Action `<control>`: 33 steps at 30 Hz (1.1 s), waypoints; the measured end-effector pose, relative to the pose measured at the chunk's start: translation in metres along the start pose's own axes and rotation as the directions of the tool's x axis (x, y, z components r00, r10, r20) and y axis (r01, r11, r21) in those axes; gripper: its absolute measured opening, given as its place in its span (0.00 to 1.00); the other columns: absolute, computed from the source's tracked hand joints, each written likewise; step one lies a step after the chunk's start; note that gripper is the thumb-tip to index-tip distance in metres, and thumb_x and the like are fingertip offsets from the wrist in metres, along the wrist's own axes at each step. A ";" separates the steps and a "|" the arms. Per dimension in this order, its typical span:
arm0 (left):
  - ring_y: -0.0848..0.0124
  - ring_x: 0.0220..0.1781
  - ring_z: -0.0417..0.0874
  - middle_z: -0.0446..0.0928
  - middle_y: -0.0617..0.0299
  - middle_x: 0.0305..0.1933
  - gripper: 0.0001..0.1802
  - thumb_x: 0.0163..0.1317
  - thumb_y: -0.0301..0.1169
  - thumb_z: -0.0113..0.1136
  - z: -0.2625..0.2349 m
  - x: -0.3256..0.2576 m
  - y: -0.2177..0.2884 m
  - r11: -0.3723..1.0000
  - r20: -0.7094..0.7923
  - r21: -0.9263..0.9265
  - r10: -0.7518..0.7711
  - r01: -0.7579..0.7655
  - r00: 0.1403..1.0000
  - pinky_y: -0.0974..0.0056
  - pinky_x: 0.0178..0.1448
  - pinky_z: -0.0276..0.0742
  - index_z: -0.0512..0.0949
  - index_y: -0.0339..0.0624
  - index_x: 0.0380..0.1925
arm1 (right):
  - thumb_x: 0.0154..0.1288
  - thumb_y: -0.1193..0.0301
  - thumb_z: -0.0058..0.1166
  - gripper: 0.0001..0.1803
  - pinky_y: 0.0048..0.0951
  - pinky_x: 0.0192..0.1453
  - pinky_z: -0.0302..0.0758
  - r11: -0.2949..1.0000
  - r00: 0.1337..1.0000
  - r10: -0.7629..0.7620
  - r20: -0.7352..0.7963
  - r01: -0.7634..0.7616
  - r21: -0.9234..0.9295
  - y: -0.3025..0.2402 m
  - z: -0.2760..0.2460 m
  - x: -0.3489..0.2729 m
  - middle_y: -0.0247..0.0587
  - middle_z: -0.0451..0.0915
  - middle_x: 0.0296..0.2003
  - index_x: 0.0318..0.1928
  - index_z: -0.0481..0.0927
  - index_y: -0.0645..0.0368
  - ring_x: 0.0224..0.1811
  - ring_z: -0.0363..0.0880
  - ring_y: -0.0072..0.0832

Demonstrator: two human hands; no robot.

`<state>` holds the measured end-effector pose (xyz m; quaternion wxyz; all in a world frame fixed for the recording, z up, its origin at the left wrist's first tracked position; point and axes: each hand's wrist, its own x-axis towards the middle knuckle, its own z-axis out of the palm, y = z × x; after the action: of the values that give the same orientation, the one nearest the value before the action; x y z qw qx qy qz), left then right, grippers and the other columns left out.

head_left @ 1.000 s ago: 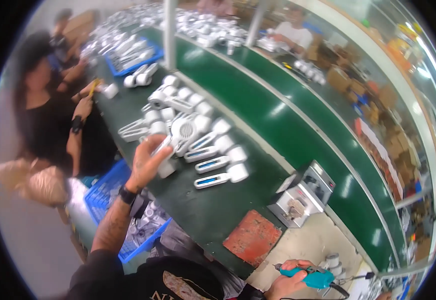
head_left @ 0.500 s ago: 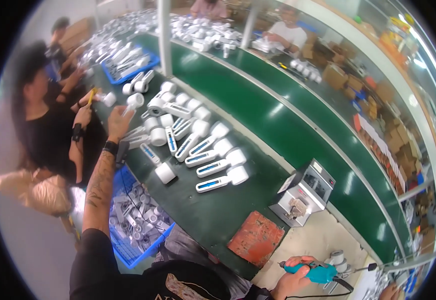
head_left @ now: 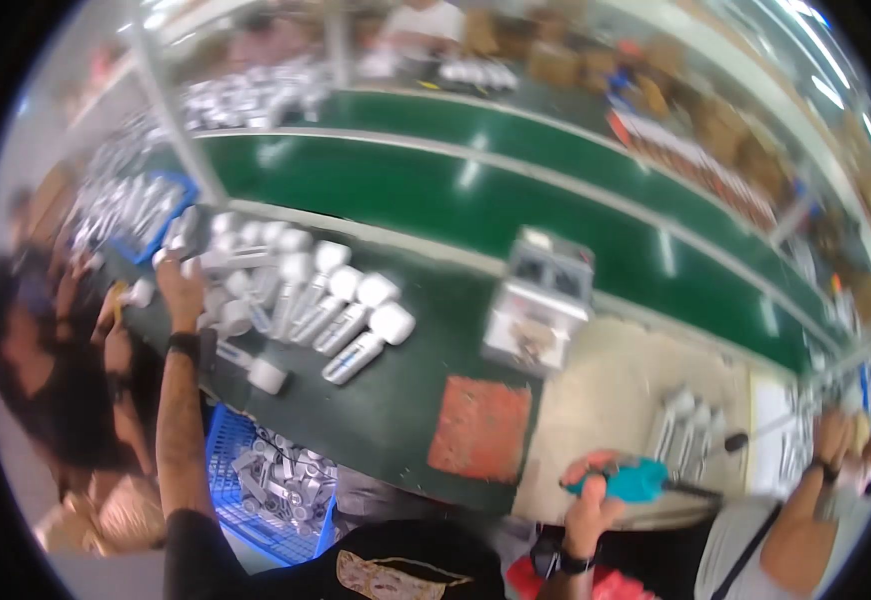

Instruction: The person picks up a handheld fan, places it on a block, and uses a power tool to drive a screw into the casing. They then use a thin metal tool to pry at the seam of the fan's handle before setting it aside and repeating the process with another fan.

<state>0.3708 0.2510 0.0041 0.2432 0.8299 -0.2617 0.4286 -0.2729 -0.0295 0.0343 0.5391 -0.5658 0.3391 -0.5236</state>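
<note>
My left hand (head_left: 182, 290) reaches to the far left end of the bench. Its fingers close on a white-grey plastic part (head_left: 186, 232), though motion blur softens the grip. Beside it lie several white plastic parts (head_left: 341, 325) with thick round heads and flat handles, lined up at a slant. One more such part (head_left: 267, 375) sits apart, nearer to me. At lower right my right hand (head_left: 596, 505) is wrapped round a teal electric screwdriver (head_left: 639, 481) with a dark cord, held above the pale board (head_left: 596, 400). Its tip is blurred.
A screw feeder box (head_left: 536, 310) stands behind a worn red mat (head_left: 481, 428). Below the bench is a blue basket (head_left: 224, 450) of grey parts. Co-workers sit at left and right; one's hand (head_left: 836, 435) works at far right. A green conveyor (head_left: 386, 185) runs behind.
The view has swung to the right, bringing the right-hand co-worker further in. My left hand has reached farther along the bench. My right hand still grips the screwdriver.
</note>
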 end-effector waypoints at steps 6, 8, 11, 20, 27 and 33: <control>0.66 0.46 0.83 0.82 0.55 0.45 0.12 0.67 0.27 0.61 -0.100 0.012 0.342 0.679 0.381 -0.731 0.315 0.074 0.869 0.62 0.51 0.78 0.80 0.38 0.50 | 0.67 0.61 0.63 0.22 0.27 0.38 0.75 0.999 0.967 0.035 0.252 -0.042 0.020 -0.017 0.001 0.009 0.40 0.79 0.33 0.50 0.75 0.67 0.34 0.78 0.25; 0.68 0.42 0.84 0.83 0.58 0.41 0.09 0.65 0.26 0.64 -0.114 -0.018 0.448 0.426 0.390 -0.896 0.615 0.127 0.685 0.65 0.48 0.78 0.83 0.39 0.44 | 0.67 0.59 0.64 0.25 0.26 0.38 0.74 1.000 0.969 0.006 0.247 -0.007 0.002 -0.018 -0.010 0.005 0.40 0.79 0.33 0.50 0.75 0.67 0.33 0.78 0.25; 0.60 0.32 0.82 0.80 0.55 0.31 0.13 0.65 0.39 0.65 -0.075 -0.094 0.570 0.090 0.281 -0.924 0.819 0.373 0.499 0.57 0.38 0.76 0.80 0.40 0.37 | 0.64 0.54 0.67 0.30 0.26 0.37 0.74 0.988 0.960 0.137 0.244 -0.149 0.033 -0.024 -0.023 -0.004 0.41 0.79 0.32 0.50 0.74 0.68 0.32 0.77 0.25; 0.48 0.51 0.82 0.81 0.43 0.47 0.38 0.57 0.64 0.61 -0.044 -0.205 0.725 0.452 0.552 -0.819 0.791 0.354 0.265 0.50 0.55 0.78 0.80 0.34 0.43 | 0.62 0.52 0.67 0.30 0.26 0.33 0.74 0.995 1.000 0.021 0.017 -0.020 -0.096 -0.031 -0.050 -0.035 0.42 0.78 0.31 0.46 0.73 0.66 0.29 0.78 0.26; 0.48 0.42 0.82 0.80 0.49 0.38 0.23 0.55 0.50 0.63 -0.066 -0.194 0.683 0.376 0.499 -0.858 0.771 0.351 0.396 0.48 0.49 0.78 0.79 0.38 0.36 | 0.63 0.42 0.63 0.36 0.25 0.26 0.68 0.991 0.992 -0.112 -0.053 0.107 -0.082 -0.009 -0.066 -0.015 0.36 0.72 0.23 0.47 0.72 0.67 0.23 0.71 0.24; 0.52 0.41 0.83 0.80 0.53 0.38 0.16 0.55 0.38 0.66 -0.109 -0.145 0.569 0.326 0.422 -0.906 0.749 0.270 0.512 0.53 0.46 0.80 0.81 0.39 0.39 | 0.69 0.48 0.59 0.30 0.25 0.34 0.72 0.991 0.997 -0.074 -0.015 0.072 -0.117 0.011 -0.055 0.031 0.36 0.75 0.30 0.52 0.73 0.65 0.33 0.76 0.25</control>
<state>-0.1303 -0.0717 0.0404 0.4249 0.5735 -0.6723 -0.1962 -0.3165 -0.0747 0.0235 0.4825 -0.6031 0.3535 -0.5278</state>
